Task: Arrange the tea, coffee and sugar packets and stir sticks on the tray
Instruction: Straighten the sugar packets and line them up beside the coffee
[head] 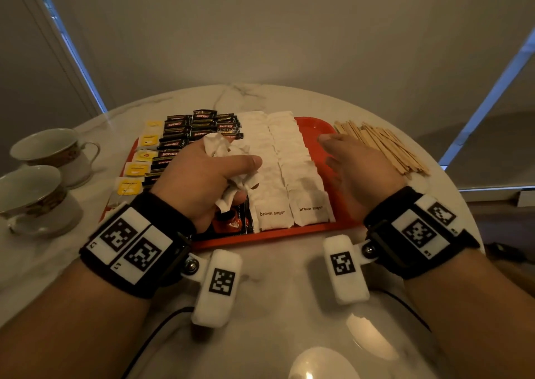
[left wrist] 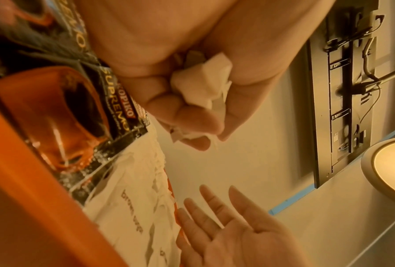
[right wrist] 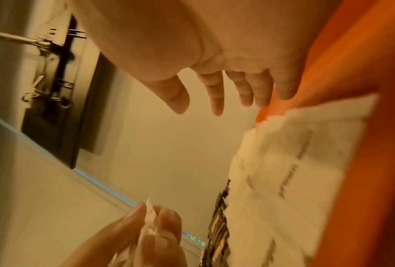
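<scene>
Two cups sit off-tray at far left. On the red tray: tea packets in a column, coffee packets next, then brown sugar packets in two overlapping rows w/ long axis running near-to-far, labels facing the person. Left hand is fisted round a crumpled wad of sugar packets over the coffee/sugar border. Right hand is spread flat, holding nothing, over the tray's bare right strip. Stir sticks lie off-tray at right, angled diagonally. Risk: dumping the wad could scatter the neat rows; squeezing may tear paper.

bare tray strip between sugar packets, stir sticks
</scene>
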A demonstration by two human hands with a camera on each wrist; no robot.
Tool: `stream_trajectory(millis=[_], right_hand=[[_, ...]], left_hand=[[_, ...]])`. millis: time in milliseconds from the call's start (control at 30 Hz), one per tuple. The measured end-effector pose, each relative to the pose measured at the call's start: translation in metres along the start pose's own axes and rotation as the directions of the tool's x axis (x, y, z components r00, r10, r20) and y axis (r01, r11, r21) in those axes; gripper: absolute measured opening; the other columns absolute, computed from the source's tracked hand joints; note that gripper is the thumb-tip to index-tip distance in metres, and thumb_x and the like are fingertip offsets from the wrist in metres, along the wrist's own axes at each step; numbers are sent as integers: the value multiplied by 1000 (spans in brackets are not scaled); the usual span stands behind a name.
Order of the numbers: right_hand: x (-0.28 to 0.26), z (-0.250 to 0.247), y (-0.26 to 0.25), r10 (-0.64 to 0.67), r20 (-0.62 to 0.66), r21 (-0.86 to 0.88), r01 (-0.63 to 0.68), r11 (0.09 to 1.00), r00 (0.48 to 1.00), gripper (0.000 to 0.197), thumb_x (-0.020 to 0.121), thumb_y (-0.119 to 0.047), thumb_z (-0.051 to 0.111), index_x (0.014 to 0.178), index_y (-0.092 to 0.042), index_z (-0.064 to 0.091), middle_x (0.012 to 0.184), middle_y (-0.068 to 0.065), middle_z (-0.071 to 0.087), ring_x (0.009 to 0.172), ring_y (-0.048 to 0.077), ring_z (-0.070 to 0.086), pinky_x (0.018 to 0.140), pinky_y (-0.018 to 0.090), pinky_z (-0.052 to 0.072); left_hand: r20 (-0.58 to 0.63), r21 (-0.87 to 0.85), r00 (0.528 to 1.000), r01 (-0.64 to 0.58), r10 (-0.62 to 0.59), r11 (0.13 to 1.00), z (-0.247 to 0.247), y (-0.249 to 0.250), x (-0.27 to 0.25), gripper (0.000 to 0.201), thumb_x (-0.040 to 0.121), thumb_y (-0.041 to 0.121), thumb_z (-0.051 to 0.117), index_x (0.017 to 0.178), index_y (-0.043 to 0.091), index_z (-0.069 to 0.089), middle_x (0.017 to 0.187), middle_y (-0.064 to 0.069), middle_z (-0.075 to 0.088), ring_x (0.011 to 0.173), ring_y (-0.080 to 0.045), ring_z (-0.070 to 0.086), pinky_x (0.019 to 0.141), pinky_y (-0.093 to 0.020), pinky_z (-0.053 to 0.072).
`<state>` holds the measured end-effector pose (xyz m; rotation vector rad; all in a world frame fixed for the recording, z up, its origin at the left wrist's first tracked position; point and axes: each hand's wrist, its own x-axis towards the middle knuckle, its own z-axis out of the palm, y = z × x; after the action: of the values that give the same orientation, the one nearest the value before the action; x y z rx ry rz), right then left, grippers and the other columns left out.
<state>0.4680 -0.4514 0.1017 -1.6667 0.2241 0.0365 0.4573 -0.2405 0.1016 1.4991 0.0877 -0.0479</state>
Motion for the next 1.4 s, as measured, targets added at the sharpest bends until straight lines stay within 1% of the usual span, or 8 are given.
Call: stream_trajectory(millis=[133, 300, 467, 633, 867, 1067, 1300, 1400], right_hand=[[1, 4, 10, 32, 13, 94, -33, 995, 999, 11, 97, -49, 58, 102, -41, 62, 102, -21, 60, 109, 11, 57, 110, 40, 41], [2, 7, 15, 13, 39, 33, -14, 999, 999, 62, 79, -68, 53, 133, -39, 60, 128, -22, 58, 129, 10, 53, 117, 44, 34], [5, 3, 12, 87, 74, 215, -101, 971, 993, 41, 103, -50, 48, 133, -23, 57, 94, -15, 69, 72, -7, 69, 61, 15, 54], [8, 4, 1, 66, 87, 188, -82, 979, 994, 57, 101, -52, 51, 149, -21, 48, 158, 3, 43, 141, 20, 43, 108, 38, 37], [9, 28, -33, -218, 183, -142, 246, 959, 958, 27, 79, -51, 79, 96, -29, 77, 103, -10, 76, 108, 13, 67, 104, 46, 51], [-2, 65, -44, -204, 514, -289, 393, 873, 833, 33, 80, -33, 85, 101, -10, 73, 87, 2, 76, 67, 2, 65, 56, 12, 47], [6, 72, -20, -142, 461, -72, 196, 978, 876, 13, 82, -14, 81, 88, -13, 70, 83, 2, 74, 74, 13, 66, 67, 28, 51], [10, 69, -18, -119, 416, 42, 112, 993, 901, 13, 84, -10, 78, 83, -13, 65, 76, -1, 74, 69, 10, 68, 65, 28, 51]], left_hand=[[-5, 8, 1000, 30, -30, 1000, 1, 0, 1, 18, 86, 9, 78, 99, 3, 68, 88, -13, 70, 61, -19, 61, 43, -24, 46], [-12, 21, 999, 34, -34, 999, 1, 0, 1, 10, 90, 13, 73, 82, 8, 73, 84, -4, 74, 59, -16, 60, 43, -23, 45], [-13, -17, 996, 87, -87, 996, 2, 4, 0, 23, 97, 26, 67, 109, 6, 67, 79, -3, 75, 51, -10, 65, 40, -23, 46], [-40, -41, 993, 105, -107, 994, 3, 5, -1, 22, 98, 30, 66, 107, 9, 68, 79, -6, 75, 52, -15, 64, 39, -23, 44], [-63, -126, 994, 77, -85, 989, 4, 8, -1, 32, 102, 41, 59, 104, 10, 64, 69, -13, 71, 48, -22, 67, 38, -24, 46], [-139, -80, 988, 53, -64, 995, -5, 15, 1, 35, 103, 47, 57, 105, 13, 66, 75, -9, 77, 60, -26, 74, 47, -32, 57], [-159, -18, 987, -29, 25, 999, -16, 9, 8, 30, 100, 42, 64, 106, 12, 66, 92, -14, 76, 68, -31, 74, 58, -46, 61], [-171, -18, 984, -53, 49, 998, -18, 6, 9, 24, 100, 36, 65, 102, 12, 67, 77, -6, 75, 54, -20, 69, 44, -30, 54]])
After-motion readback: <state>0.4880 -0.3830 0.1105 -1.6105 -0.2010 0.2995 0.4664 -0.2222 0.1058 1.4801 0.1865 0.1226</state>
